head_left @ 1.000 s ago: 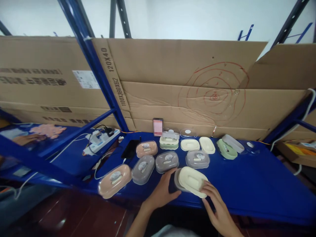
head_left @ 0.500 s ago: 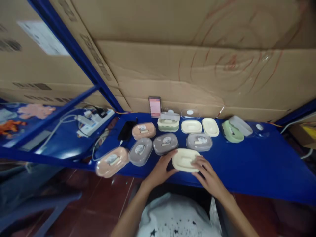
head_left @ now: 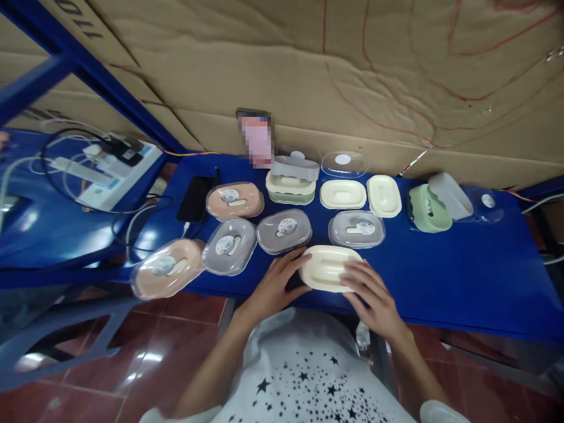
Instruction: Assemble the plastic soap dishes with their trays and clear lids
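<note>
A cream oval lunch-box lid (head_left: 324, 269) with a recessed middle lies near the front edge of the blue table. My left hand (head_left: 277, 279) grips its left end, fingers at the far side and thumb at the near side. At the other end, my right hand (head_left: 372, 296) has its fingers over the top and the thumb at the near rim. Whether anything sits under the lid is hidden. Just beyond it are a grey lunch box (head_left: 348, 238) and another grey box (head_left: 275, 238), both with clear covers. Two similar cream lids (head_left: 330, 202) (head_left: 385, 205) lie farther back.
Peach boxes (head_left: 147, 282) and a third grey box (head_left: 211, 261) stand left. Behind are a stacked green-and-cream box (head_left: 291, 197), clear cover (head_left: 343, 170) and propped phone (head_left: 258, 141). A green container (head_left: 434, 220) leans by a grey one (head_left: 453, 202). Left lies a power strip (head_left: 118, 182).
The view has tilted down and come closer, so the table's things look larger and shifted. Both hands keep their hold on the cream lid, with little visible change in grip.
</note>
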`<state>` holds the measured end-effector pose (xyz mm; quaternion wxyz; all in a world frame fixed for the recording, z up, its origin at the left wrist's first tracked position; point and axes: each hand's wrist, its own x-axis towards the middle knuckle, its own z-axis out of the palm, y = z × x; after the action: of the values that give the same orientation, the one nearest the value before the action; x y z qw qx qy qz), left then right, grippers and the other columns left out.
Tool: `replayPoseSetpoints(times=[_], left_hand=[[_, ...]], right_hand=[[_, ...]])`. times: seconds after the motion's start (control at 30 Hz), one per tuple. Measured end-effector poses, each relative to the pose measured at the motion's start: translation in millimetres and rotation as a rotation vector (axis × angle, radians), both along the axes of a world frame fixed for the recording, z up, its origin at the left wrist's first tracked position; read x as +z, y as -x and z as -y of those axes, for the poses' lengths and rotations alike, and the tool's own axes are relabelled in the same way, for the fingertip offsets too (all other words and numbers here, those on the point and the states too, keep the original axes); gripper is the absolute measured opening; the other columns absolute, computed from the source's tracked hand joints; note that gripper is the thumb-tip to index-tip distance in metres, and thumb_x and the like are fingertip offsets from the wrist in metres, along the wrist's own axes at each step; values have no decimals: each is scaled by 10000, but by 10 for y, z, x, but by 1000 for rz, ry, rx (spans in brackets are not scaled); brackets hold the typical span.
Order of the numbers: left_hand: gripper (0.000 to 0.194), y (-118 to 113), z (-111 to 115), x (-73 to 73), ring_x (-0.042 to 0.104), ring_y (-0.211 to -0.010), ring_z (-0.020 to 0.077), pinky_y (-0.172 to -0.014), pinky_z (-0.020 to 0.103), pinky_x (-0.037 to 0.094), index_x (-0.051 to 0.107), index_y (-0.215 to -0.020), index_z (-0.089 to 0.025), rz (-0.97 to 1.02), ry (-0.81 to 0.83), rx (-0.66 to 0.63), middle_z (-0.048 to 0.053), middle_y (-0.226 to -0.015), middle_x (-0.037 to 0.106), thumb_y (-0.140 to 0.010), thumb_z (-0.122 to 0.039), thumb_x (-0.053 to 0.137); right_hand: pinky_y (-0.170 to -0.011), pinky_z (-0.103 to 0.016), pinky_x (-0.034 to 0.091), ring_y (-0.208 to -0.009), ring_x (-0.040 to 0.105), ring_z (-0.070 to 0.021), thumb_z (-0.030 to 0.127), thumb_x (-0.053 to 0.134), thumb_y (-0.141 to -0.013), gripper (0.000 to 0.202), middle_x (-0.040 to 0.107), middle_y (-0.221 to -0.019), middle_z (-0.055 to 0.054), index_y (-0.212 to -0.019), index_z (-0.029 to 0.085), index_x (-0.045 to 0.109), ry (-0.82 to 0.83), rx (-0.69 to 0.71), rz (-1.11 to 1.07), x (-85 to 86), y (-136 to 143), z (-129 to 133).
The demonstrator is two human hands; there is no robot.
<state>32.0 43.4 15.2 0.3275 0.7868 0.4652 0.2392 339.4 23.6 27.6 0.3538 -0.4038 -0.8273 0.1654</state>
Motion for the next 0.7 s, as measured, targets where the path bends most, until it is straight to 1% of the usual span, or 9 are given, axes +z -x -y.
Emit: replayPoseSetpoints(times=[0.07, 0.17, 0.23, 0.3, 0.43, 0.53, 0.63, 0.67, 0.7], left_hand=[[686, -1, 19, 11, 490, -1559, 330, -1231, 564, 474, 414, -1645, -385, -6, -48, -13, 119, -1689, 483, -1037, -335, 728], [499, 37, 82, 49, 516, -1534, 326, -1200, 555, 532, 550, -1534, -377, 26, -119, -3, 93, -1700, 452, -1057, -344, 692], [394, 93, 143, 95, 514, -1534, 326, -1189, 546, 556, 608, -1458, -352, 47, -150, 13, 81, -1711, 424, -1069, -339, 670], [360, 158, 206, 151, 513, -1529, 332, -1185, 553, 565, 620, -1430, -330, 52, -186, 35, 87, -1715, 411, -1072, -330, 664], [367, 212, 271, 237, 497, -1538, 344, -1183, 543, 567, 613, -1421, -309, 101, -255, 82, 95, -1745, 368, -1061, -309, 684], [404, 117, 239, 232, 496, -1544, 338, -1195, 535, 557, 594, -1441, -329, 128, -262, 84, 84, -1759, 348, -1052, -289, 697], [407, -59, 163, 162, 499, -1542, 336, -1200, 544, 547, 578, -1451, -314, 98, -266, 25, 112, -1738, 372, -1059, -297, 688], [399, -120, 133, 130, 503, -1537, 336, -1195, 544, 551, 580, -1443, -298, 83, -269, 3, 129, -1723, 389, -1059, -316, 688], [394, -176, 102, 99, 513, -1527, 337, -1185, 544, 558, 583, -1432, -283, 70, -276, -16, 145, -1704, 412, -1057, -336, 692]], right_hand=[[-1215, -589, 538, -1353, 669, -279, 113, 731, -979, 503, 739, -1370, -47, -1433, 326, 698, -4, -89, -68, 66, -181, 30], [-1166, -582, 567, -1301, 691, -296, 113, 756, -959, 465, 759, -1289, -54, -1378, 313, 736, 7, -208, -23, 107, -506, 142], [-1133, -577, 582, -1290, 694, -308, 135, 750, -973, 445, 767, -1278, -63, -1385, 302, 733, 36, -243, 53, 73, -670, 248], [-1110, -573, 591, -1295, 691, -314, 158, 737, -993, 423, 773, -1281, -65, -1391, 302, 729, 72, -243, 120, 6, -734, 349], [-1160, -580, 570, -1294, 700, -289, 142, 711, -1011, 441, 775, -1292, -37, -1407, 334, 710, 118, -189, 148, -118, -540, 426], [-1202, -569, 556, -1359, 675, -284, 161, 732, -1007, 582, 724, -1403, -56, -1540, 355, 602, 126, -161, 98, -157, -285, 362], [-1217, -579, 542, -1512, 549, -333, 257, 802, -979, 887, 528, -1650, -134, -1724, 337, 328, 77, -210, 74, -148, -154, 262], [-1228, -585, 527, -1552, 502, -344, 271, 809, -976, 944, 447, -1714, -141, -1745, 345, 266, 59, -213, 91, -135, -148, 229], [-1241, -589, 511, -1577, 468, -349, 270, 804, -981, 945, 387, -1754, -130, -1746, 364, 258, 45, -199, 119, -116, -157, 196]])
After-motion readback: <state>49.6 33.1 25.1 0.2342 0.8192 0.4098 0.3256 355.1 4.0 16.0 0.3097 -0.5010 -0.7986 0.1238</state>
